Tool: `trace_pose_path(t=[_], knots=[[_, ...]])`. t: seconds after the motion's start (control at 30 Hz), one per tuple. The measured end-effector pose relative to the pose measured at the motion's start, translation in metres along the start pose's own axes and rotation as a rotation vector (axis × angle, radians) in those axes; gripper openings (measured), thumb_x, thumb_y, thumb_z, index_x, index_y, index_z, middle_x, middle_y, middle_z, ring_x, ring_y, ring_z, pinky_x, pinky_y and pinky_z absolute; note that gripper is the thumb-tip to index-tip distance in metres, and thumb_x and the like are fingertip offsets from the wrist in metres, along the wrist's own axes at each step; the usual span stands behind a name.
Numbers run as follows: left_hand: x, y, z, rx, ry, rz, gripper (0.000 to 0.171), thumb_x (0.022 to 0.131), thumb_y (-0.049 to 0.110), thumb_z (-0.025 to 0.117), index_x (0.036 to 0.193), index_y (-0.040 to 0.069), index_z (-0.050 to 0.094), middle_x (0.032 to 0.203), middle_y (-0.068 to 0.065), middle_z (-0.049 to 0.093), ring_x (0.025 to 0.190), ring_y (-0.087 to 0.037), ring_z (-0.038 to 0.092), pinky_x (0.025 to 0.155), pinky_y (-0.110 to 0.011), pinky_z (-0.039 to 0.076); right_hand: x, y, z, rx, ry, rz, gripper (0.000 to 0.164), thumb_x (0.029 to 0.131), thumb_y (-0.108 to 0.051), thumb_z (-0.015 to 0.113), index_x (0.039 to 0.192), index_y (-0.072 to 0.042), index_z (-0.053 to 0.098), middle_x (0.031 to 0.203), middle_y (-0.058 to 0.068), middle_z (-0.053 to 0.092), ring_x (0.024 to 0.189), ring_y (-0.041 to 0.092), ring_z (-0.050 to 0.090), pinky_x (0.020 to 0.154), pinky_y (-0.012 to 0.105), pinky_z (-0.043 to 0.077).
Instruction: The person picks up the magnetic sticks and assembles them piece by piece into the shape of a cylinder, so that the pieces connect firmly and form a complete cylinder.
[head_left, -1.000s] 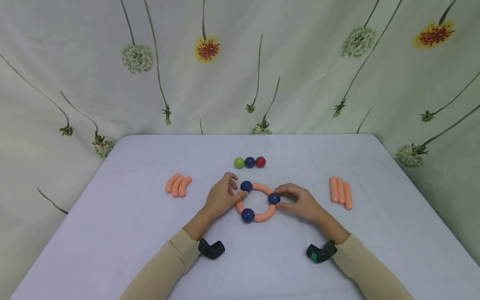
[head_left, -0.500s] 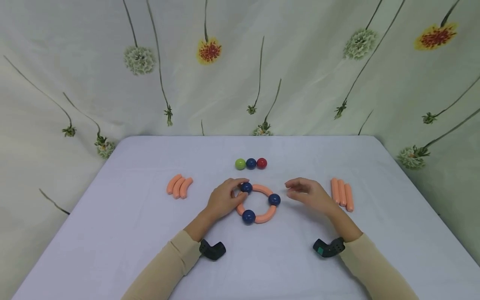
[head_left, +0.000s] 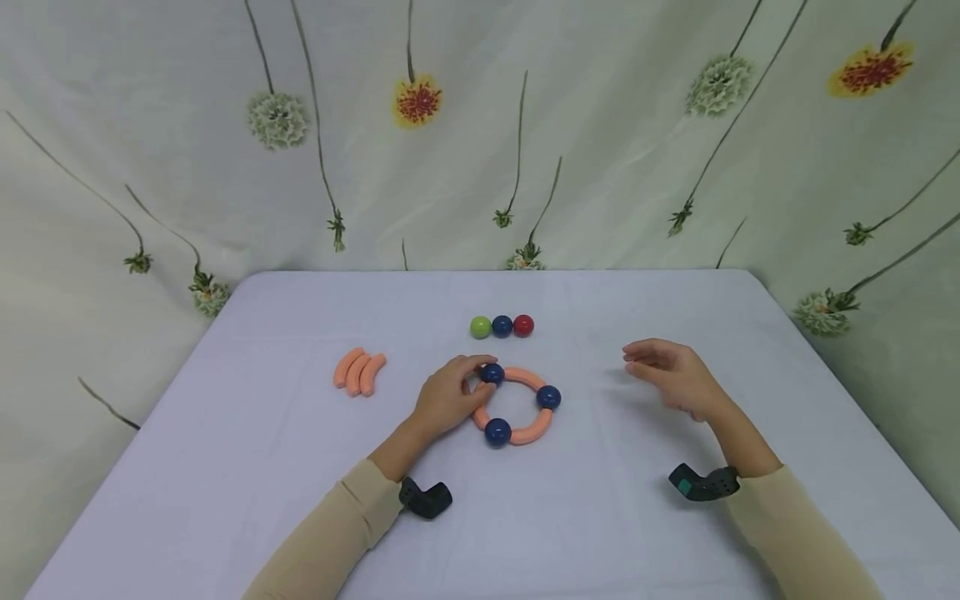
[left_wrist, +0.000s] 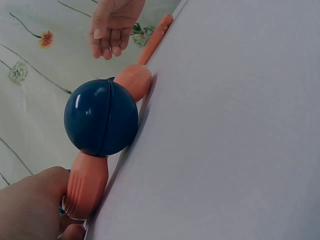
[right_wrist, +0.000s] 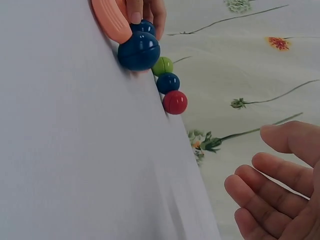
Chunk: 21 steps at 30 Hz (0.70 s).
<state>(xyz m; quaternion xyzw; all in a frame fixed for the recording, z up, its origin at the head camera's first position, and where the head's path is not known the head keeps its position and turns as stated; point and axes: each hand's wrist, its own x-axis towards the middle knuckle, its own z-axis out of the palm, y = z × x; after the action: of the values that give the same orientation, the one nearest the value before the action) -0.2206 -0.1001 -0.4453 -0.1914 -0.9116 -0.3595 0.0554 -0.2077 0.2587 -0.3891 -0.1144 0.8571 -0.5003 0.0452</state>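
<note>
A ring of blue balls and curved orange rods (head_left: 525, 377) lies on the table. My left hand (head_left: 446, 396) pinches the ring's far-left blue ball (head_left: 492, 373) between thumb and fingers, its palm over the left curved rod (left_wrist: 87, 185). The right blue ball (head_left: 549, 397) and the near blue ball (head_left: 497, 432) are untouched. My right hand (head_left: 671, 375) hovers to the right of the ring, holding nothing, fingers loosely bent with the thumb apart in the right wrist view. It hides the straight orange rods from the head view; part of one straight rod (left_wrist: 157, 37) shows in the left wrist view.
Beyond the ring, a green ball (head_left: 480, 327), a blue ball (head_left: 502, 326) and a red ball (head_left: 523, 325) sit in a row. To the left lie three curved orange rods (head_left: 360, 372). A flowered cloth (head_left: 600, 125) hangs behind the white table (head_left: 225, 467).
My right hand has let go of the ring's right ball and moved right, over where the straight rods lay. My left fingers have closed around the far-left ball. The ring has kept its shape.
</note>
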Motion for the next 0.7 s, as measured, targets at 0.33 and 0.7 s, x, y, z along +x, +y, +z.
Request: trace_pose_path(t=[0.33, 0.7], knots=[[0.001, 0.002, 0.0, 0.013, -0.006, -0.006, 0.043, 0.089, 0.028, 0.07, 0.13, 0.02, 0.061, 0.105, 0.001, 0.063, 0.066, -0.011, 0.047, 0.059, -0.028, 0.039, -0.021, 0.018, -0.031, -0.153, 0.184, 0.047, 0.045, 0.097, -0.03, 0.061, 0.126, 0.004, 0.059, 0.116, 0.02, 0.063, 0.096, 0.008, 0.058, 0.08, 0.021, 0.045], [-0.001, 0.001, -0.001, 0.0, -0.01, -0.02, 0.043, 0.089, 0.028, 0.069, 0.131, 0.02, 0.061, 0.105, 0.001, 0.063, 0.065, -0.011, 0.047, 0.058, -0.028, 0.039, -0.027, 0.047, -0.05, -0.202, 0.295, 0.249, 0.054, 0.095, -0.04, 0.059, 0.126, 0.005, 0.057, 0.108, 0.014, 0.061, 0.094, 0.022, 0.055, 0.069, 0.031, 0.043]])
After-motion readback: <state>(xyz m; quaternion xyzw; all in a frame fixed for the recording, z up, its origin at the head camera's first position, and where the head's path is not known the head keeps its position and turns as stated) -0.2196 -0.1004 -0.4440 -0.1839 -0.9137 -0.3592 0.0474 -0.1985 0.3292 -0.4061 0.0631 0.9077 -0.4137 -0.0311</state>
